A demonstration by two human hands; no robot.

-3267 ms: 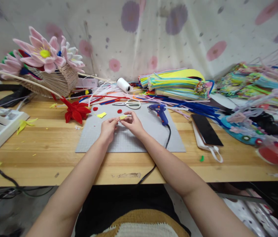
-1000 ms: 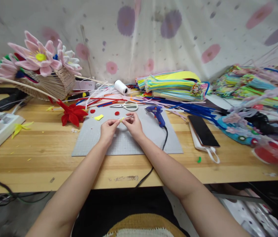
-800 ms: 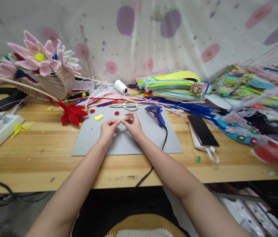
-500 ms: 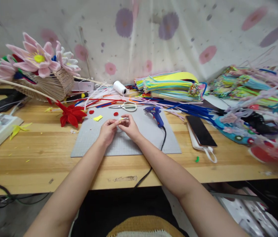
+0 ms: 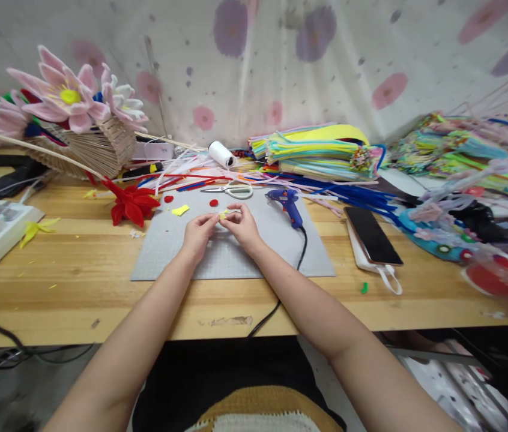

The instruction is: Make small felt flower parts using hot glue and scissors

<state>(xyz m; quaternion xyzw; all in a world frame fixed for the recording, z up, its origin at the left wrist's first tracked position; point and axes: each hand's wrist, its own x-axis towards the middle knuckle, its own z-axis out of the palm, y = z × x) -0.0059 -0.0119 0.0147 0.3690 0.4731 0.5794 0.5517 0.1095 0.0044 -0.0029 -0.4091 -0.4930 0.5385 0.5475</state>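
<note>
Over the grey cutting mat (image 5: pixel 159 258), my left hand (image 5: pixel 199 234) and my right hand (image 5: pixel 244 228) meet fingertip to fingertip. Between them they pinch a small yellow piece (image 5: pixel 223 215), mostly covered by the fingers; its exact kind does not show. A red round piece (image 5: pixel 214 203) lies just beyond the hands, and a second red piece (image 5: pixel 169 199) lies farther left. Close to that one is a yellow scrap (image 5: pixel 181 210). Scissors (image 5: pixel 236 191) rest at the mat's far edge. To the right of my hands lies a blue glue gun (image 5: pixel 290 207) with a black cord.
A red fuzzy flower (image 5: pixel 132 204) lies left of the mat. Behind are a white thread spool (image 5: pixel 221 155) and bundled pipe cleaners (image 5: pixel 317 150). A phone (image 5: pixel 373 235) sits at right. Pink flowers (image 5: pixel 65 93) stand in a woven basket (image 5: pixel 101 150) at back left.
The view has shifted slightly. My fingers have turned a little around the small piece, and more of its yellow shows now. Both hands stay together over the mat.
</note>
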